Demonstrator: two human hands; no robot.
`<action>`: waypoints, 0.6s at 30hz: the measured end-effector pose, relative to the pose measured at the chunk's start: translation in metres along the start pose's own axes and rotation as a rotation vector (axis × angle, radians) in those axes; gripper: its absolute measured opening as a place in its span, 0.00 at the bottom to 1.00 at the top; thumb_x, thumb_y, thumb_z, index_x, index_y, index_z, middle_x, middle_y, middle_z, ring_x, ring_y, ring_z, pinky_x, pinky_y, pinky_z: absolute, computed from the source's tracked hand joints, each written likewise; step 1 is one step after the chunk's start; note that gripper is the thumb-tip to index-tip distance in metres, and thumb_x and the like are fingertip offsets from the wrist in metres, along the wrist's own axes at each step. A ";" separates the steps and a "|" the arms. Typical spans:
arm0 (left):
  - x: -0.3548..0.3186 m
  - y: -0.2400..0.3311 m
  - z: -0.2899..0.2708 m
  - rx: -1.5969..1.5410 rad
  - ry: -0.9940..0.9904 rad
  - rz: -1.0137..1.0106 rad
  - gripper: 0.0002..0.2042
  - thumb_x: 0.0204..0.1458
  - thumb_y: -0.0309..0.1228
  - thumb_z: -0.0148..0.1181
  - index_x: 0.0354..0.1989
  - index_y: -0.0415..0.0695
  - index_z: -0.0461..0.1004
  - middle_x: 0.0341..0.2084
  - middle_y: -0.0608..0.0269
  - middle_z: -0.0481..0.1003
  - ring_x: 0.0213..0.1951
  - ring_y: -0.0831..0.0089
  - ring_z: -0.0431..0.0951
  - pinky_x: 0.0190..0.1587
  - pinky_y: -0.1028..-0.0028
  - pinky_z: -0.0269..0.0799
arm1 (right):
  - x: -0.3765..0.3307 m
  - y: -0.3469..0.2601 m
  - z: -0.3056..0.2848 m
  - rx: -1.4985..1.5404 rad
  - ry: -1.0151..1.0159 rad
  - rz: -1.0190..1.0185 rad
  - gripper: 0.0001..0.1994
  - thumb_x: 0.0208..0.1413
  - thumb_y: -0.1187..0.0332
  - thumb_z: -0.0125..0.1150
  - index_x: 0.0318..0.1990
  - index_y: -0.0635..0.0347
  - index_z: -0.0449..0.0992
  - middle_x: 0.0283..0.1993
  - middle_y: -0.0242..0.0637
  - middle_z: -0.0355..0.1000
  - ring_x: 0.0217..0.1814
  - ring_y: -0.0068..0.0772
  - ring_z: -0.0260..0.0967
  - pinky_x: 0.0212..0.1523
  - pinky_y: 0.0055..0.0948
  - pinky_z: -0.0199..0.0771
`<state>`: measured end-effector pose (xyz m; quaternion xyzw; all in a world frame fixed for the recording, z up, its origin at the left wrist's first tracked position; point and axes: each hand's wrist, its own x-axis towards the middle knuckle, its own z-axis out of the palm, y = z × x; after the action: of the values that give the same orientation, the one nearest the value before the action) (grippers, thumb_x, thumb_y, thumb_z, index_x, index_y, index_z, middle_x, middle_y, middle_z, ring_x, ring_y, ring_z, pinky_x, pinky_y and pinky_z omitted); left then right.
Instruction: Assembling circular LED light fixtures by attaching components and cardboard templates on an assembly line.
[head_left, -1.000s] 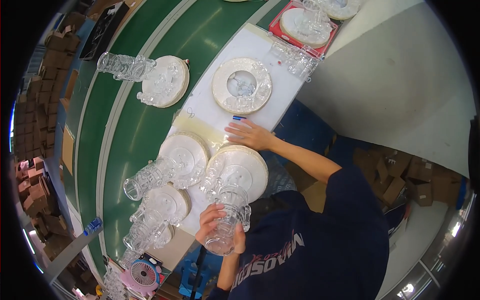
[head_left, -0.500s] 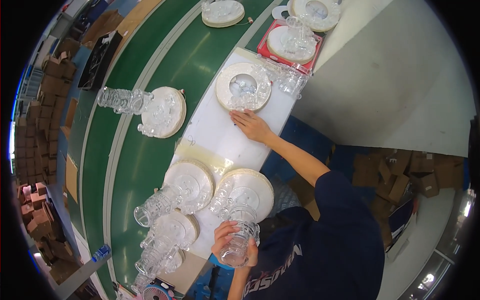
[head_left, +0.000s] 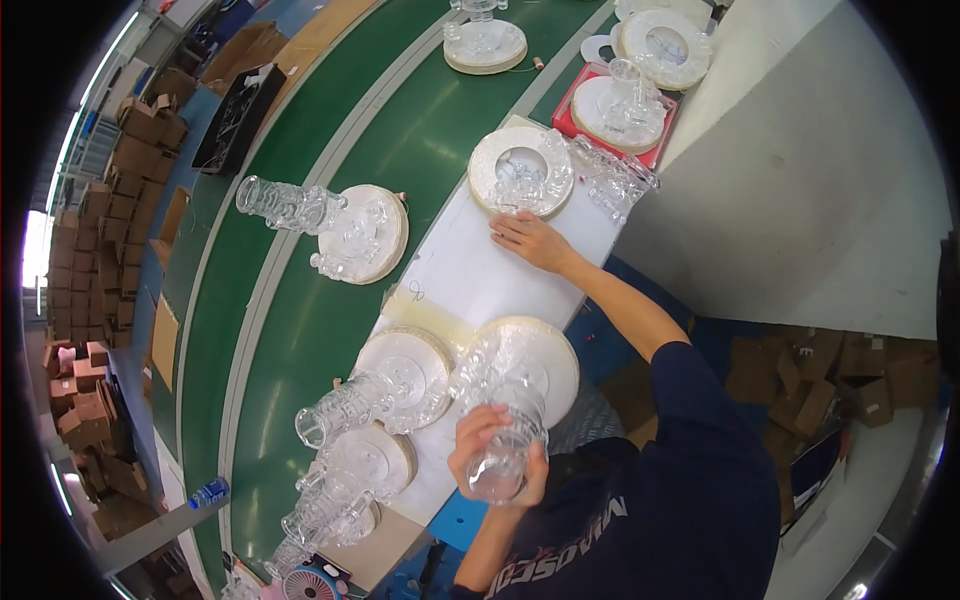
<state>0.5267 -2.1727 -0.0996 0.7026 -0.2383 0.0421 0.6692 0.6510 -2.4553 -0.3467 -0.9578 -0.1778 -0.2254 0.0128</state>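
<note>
My left hand (head_left: 495, 455) grips a clear, glass-like vessel (head_left: 503, 468), its fingers and thumb wrapped round the blurred body. The vessel is tilted over a round white disc (head_left: 550, 360) with a yellowish rim, and more clear parts lie on that disc. Further off, my right hand (head_left: 535, 243) lies with its fingers stretched out on the white tabletop (head_left: 470, 250). Its fingertips are at the near edge of a white ring-shaped disc (head_left: 488, 172), where small clear pieces sit in the round opening. Whether they touch the disc, I cannot tell.
Left of my left hand, another disc (head_left: 430, 362) and several clear vessels crowd together. A disc with a tall vessel (head_left: 362, 245) rests on the green conveyor (head_left: 310, 350). Past the ring-shaped disc are clear parts (head_left: 610, 180) and a red tray (head_left: 570, 115). A small fan (head_left: 310, 583) stands at the bottom.
The whole view has shifted, so the table and discs appear further right. My left hand has moved slightly with the vessel, which is now blurred. My right hand remains beside the ring-shaped disc.
</note>
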 end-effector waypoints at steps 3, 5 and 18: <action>0.014 -0.017 0.008 0.015 0.049 0.051 0.27 0.41 0.20 0.68 0.50 0.39 0.61 0.39 0.47 0.73 0.43 0.55 0.75 0.52 0.58 0.71 | -0.005 -0.016 -0.016 0.151 0.033 0.061 0.15 0.56 0.69 0.59 0.50 0.58 0.78 0.62 0.34 0.72 0.69 0.35 0.64 0.65 0.42 0.62; 0.026 -0.032 0.023 0.005 0.091 0.097 0.26 0.40 0.19 0.68 0.49 0.37 0.63 0.38 0.45 0.74 0.42 0.53 0.76 0.49 0.59 0.73 | -0.029 -0.020 -0.032 0.283 0.073 0.269 0.14 0.53 0.70 0.62 0.49 0.57 0.79 0.61 0.36 0.73 0.66 0.40 0.66 0.63 0.43 0.63; 0.066 -0.082 0.053 0.147 0.174 0.036 0.26 0.37 0.22 0.69 0.49 0.38 0.70 0.38 0.54 0.78 0.38 0.63 0.80 0.45 0.67 0.75 | -0.110 -0.188 -0.083 0.793 0.182 1.253 0.19 0.65 0.67 0.55 0.60 0.65 0.72 0.62 0.50 0.70 0.65 0.52 0.67 0.65 0.39 0.64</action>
<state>0.6037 -2.2432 -0.1558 0.7392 -0.1879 0.1323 0.6331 0.4590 -2.3249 -0.3306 -0.7809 0.3351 -0.1731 0.4980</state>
